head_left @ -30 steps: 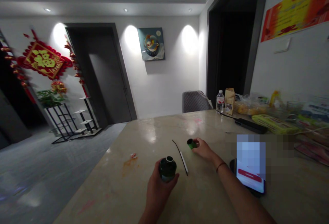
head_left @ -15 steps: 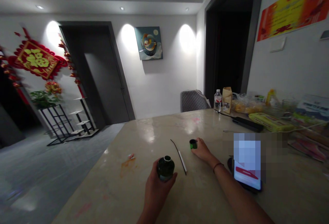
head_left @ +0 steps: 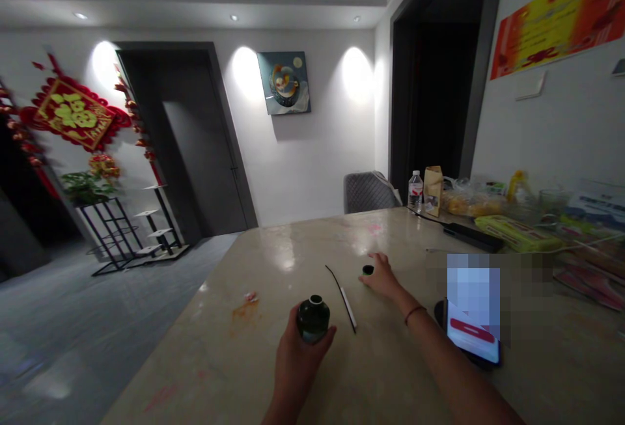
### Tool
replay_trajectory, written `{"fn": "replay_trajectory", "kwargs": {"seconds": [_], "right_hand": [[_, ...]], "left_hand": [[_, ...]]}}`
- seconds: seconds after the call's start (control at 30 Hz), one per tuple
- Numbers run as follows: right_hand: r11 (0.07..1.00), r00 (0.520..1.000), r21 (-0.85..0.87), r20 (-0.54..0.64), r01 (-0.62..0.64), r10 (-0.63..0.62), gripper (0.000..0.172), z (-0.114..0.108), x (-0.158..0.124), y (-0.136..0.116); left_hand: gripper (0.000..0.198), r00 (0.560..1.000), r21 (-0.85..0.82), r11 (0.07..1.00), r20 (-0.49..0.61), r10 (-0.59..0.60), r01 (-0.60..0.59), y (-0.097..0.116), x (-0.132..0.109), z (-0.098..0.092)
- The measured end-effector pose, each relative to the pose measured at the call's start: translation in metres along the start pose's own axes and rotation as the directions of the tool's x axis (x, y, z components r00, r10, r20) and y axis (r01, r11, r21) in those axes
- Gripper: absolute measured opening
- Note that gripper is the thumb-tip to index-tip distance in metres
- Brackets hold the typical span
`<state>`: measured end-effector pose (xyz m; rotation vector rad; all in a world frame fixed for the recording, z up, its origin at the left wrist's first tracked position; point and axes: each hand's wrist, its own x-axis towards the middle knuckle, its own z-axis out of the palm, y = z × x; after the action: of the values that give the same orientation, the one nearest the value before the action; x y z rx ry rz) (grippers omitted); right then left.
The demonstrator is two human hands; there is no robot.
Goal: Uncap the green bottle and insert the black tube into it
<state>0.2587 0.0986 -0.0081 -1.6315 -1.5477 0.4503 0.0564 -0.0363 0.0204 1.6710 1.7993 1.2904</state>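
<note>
Open table to the left, crowded to the right

The table (head_left: 244,366) is bare left of the left hand (head_left: 297,363), which grips a dark bottle (head_left: 312,319); only a small red scrap (head_left: 252,295) lies there. A thin stick (head_left: 342,289) crosses the gap between that hand and the right hand (head_left: 383,278). A phone (head_left: 471,337) sits just beside the right forearm. A water bottle (head_left: 416,192), paper bag (head_left: 432,189) and packets (head_left: 517,233) line the wall side.

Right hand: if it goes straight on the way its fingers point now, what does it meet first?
The small dark cap, right at the right hand's fingertips; whether they touch is unclear. Beyond it lies the thin black stick.
</note>
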Motion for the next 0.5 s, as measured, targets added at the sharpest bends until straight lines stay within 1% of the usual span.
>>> {"fn": "replay_trajectory", "kwargs": {"seconds": [0.03, 0.07, 0.1, 0.13, 0.17, 0.23, 0.3, 0.33, 0.37, 0.43, 0.5], "right_hand": [[0.998, 0.999, 0.039, -0.01, 0.044, -0.044, 0.059, -0.004, 0.0, -0.008], [0.988, 0.994, 0.103, 0.008, 0.111, -0.112, 0.053, -0.008, -0.001, -0.018], [0.965, 0.981, 0.197, 0.056, 0.17, -0.185, 0.046, -0.012, -0.003, -0.028], [0.928, 0.956, 0.311, 0.137, 0.206, -0.259, 0.039, -0.016, -0.006, -0.038], [0.883, 0.917, 0.428, 0.24, 0.194, -0.319, 0.034, -0.02, -0.01, -0.047], [0.807, 0.802, 0.583, 0.438, 0.09, -0.406, 0.035, -0.026, -0.019, -0.065], [0.762, 0.682, 0.648, 0.561, -0.007, -0.47, 0.041, -0.031, -0.029, -0.079], [0.75, 0.635, 0.66, 0.598, -0.043, -0.49, 0.045, -0.032, -0.034, -0.084], [0.75, 0.598, 0.658, 0.628, -0.067, -0.498, 0.049, -0.032, -0.037, -0.087], [0.772, 0.548, 0.63, 0.677, -0.086, -0.492, 0.056, -0.032, -0.043, -0.093], [0.807, 0.515, 0.585, 0.718, -0.08, -0.469, 0.061, -0.03, -0.048, -0.096]], "left_hand": [[0.054, 1.0, 0.0, 1.0, 0.0, -0.005, 0.005, 0.0, 0.0, 0.0], [0.054, 1.0, -0.002, 1.0, 0.001, -0.008, 0.008, 0.001, 0.0, -0.001], [0.054, 1.0, -0.003, 1.0, 0.004, -0.012, 0.012, 0.001, 0.0, -0.001], [0.054, 1.0, -0.005, 1.0, 0.012, -0.014, 0.014, 0.002, 0.0, -0.001], [0.054, 1.0, -0.009, 1.0, 0.019, -0.014, 0.014, 0.002, 0.0, -0.002], [0.053, 1.0, -0.023, 1.0, 0.025, -0.011, 0.011, 0.003, 0.0, -0.002], [0.053, 1.0, -0.046, 0.999, 0.016, 0.001, 0.0, 0.003, 0.0, -0.003], [0.053, 1.0, -0.06, 0.998, 0.009, 0.009, -0.009, 0.004, 0.0, -0.003], [0.053, 1.0, -0.075, 0.997, 0.005, 0.017, -0.017, 0.004, 0.001, -0.003], [0.053, 1.0, -0.101, 0.995, 0.003, 0.026, -0.025, 0.003, 0.001, -0.003], [0.054, 1.0, -0.12, 0.993, 0.001, 0.026, -0.025, 0.003, 0.001, -0.002]]}}
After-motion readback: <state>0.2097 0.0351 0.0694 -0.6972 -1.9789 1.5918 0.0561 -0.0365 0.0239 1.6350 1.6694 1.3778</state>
